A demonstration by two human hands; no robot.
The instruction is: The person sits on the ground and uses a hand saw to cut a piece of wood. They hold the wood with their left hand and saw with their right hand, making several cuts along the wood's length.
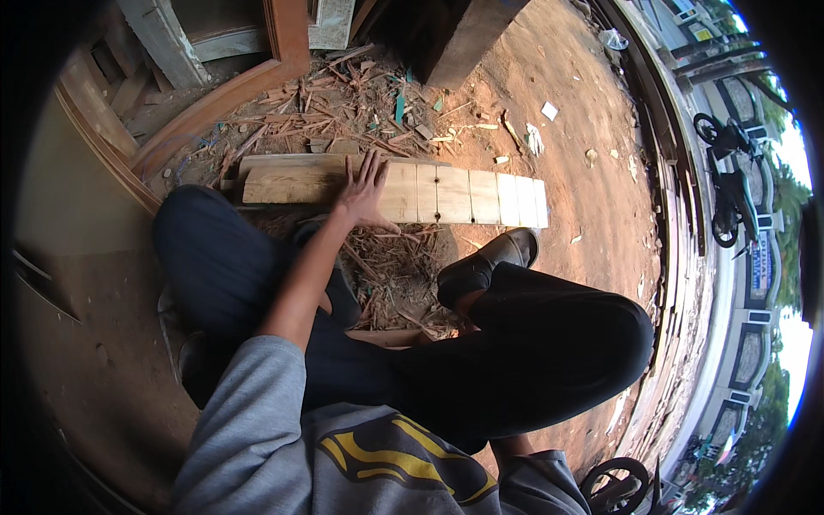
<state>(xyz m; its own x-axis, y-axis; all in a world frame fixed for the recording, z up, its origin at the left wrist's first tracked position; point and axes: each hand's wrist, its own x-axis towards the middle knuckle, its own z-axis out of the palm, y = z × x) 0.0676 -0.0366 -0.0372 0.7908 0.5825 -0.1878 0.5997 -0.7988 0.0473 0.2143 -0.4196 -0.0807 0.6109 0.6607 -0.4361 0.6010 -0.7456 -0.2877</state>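
Observation:
A pale wooden plank [455, 196] lies crosswise in front of me, marked with several thin lines across its width. A few small dark holes or knots show on two of the lines. My left hand [365, 199] rests on the plank left of its middle, fingers spread and thumb toward the near edge. Behind it, the edge of another board [330, 160] shows. Of my right arm only the grey sleeve [541, 482] and a bit of skin appear; the hand itself is hidden behind my right leg.
Wood splinters [292, 107] litter the ground beyond the plank, and more lie between my feet. A thick timber [470, 43] and brown frames [287, 39] stand at the back. Long stacked boards [678, 318] run along the right; past them a motorcycle [730, 180] is parked.

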